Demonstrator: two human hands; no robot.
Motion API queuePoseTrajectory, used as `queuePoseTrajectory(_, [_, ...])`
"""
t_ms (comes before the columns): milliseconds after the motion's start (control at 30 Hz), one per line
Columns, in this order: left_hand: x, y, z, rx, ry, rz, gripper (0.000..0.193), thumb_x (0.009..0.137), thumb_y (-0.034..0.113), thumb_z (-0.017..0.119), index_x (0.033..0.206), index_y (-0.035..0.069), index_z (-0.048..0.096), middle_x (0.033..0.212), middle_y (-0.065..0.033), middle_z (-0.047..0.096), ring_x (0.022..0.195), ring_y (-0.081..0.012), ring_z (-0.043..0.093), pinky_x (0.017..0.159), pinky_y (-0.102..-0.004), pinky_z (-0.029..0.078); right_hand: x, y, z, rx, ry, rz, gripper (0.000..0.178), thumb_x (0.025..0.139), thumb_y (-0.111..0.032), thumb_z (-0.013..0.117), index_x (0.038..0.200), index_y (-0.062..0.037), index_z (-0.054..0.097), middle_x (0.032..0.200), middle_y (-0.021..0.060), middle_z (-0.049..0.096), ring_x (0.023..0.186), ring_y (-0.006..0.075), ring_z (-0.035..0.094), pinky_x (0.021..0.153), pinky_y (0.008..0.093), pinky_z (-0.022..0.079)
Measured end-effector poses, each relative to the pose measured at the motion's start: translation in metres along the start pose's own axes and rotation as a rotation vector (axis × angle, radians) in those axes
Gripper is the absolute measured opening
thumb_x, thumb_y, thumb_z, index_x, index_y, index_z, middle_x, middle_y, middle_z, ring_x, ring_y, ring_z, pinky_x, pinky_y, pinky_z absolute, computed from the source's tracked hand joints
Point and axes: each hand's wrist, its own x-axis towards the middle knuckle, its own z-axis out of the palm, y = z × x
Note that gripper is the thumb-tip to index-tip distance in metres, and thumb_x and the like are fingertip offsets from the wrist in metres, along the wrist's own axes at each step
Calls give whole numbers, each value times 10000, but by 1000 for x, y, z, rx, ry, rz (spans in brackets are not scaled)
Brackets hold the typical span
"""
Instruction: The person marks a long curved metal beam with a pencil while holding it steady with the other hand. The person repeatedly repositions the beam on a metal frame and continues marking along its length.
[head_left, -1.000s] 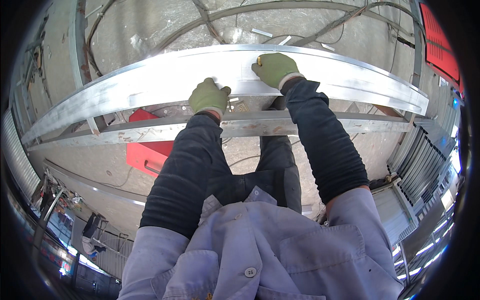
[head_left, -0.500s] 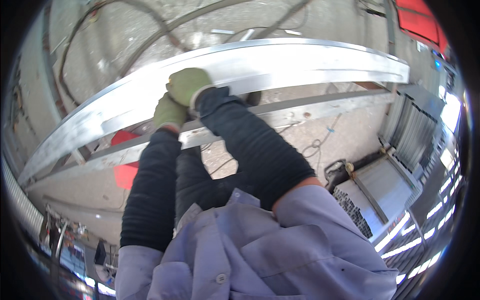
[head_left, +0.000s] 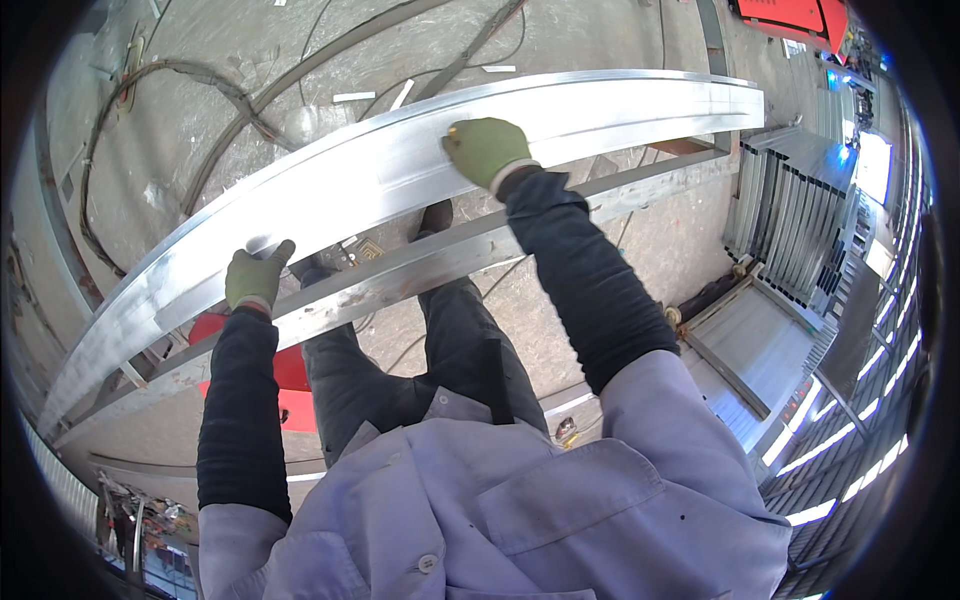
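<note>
Head view: both arms reach forward and down in dark sleeves, each hand in a green glove. The left hand [head_left: 256,277] sits at the near lower edge of a long, wide aluminium profile [head_left: 370,175], its fingers curled over that edge, with the thumb side hidden, so the grip looks closed around the rim. The right hand [head_left: 487,148] lies flat on top of the same profile, further along toward its right end, fingers held together and pressed against the metal, palm down. The right arm is stretched out more than the left, which bends close to the body.

The profile runs from lower left to upper right, and the lens makes it look bowed. It rests on a narrower steel rail [head_left: 420,268] that runs beneath it in the same direction. Below is a dusty concrete floor [head_left: 240,60] with several cables [head_left: 130,90] looped across it. A red object [head_left: 285,385] lies on the floor by the person's left leg, and a stack of grey metal sections [head_left: 775,210] stands to the right.

Counted: two gloved hands, one wide profile, one rail.
</note>
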Motion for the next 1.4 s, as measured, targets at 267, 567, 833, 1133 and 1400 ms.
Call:
queuePoseTrajectory(267, [8,-5,4,46,22,-15,901,769,743,848,1176,-48,705,1178,-261,766,1145,-411,735,1003,-479,561,-3,110,-43,-22,-43,125,395,1019,-420,545,1037,-118,799,1040,167,798,1001,400,751,895,538,583])
queuePoseTrajectory(567, [13,-5,7,28,15,3,924,764,710,850,1192,-94,698,1195,-300,752,1155,-427,727,1005,-466,554,-4,61,-16,97,29,-16,373,1010,-423,577,1023,-137,816,1013,153,807,966,392,763,869,538,594])
queuePoseTrajectory(833, [18,-13,8,46,12,-10,870,781,684,864,1116,-104,709,1134,-302,761,1096,-425,739,977,-462,558,-14,133,-27,67,26,120,415,1046,-479,563,1027,-130,788,986,157,794,964,392,753,880,513,591])
queuePoseTrajectory(1133, [25,-25,15,55,67,20,864,787,716,865,1063,-87,702,1072,-278,766,1035,-410,743,924,-461,572,-23,239,-70,59,-23,439,458,1029,-541,597,1094,-134,798,1066,166,798,1051,400,745,943,491,571])
queuePoseTrajectory(1400, [28,-31,18,45,67,14,891,786,711,867,1106,-103,700,1094,-292,764,1047,-413,740,930,-462,569,-26,239,-68,104,-12,480,462,1027,-550,603,1089,-138,802,1065,160,799,1063,392,744,948,483,569])
